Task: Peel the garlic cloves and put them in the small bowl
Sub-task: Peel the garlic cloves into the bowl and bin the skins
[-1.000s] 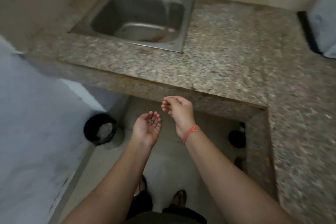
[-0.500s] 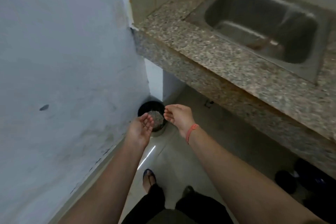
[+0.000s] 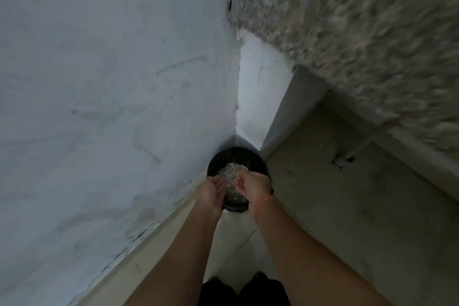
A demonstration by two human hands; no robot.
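Now, turned from the counter (image 3: pixel 347 32), I am holding both hands over black bin (image 3: pixel 259 164) of peelings (image 3: pixel 232 171): left hand (image 3: pixel 213 191) cupped open; right hand (image 3: pixel 253 186) curled, contents unclear. Garlic cloves, small bowl: unseen; likely clearing up.

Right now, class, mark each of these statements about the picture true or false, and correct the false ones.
1. The left hand and right hand are over the black bin. True.
2. The bin is empty. False: pale scraps lie in it.
3. A band is on the left wrist. False: the orange band is on the right wrist.
4. The bin stands on the floor in a corner, against the wall. True.
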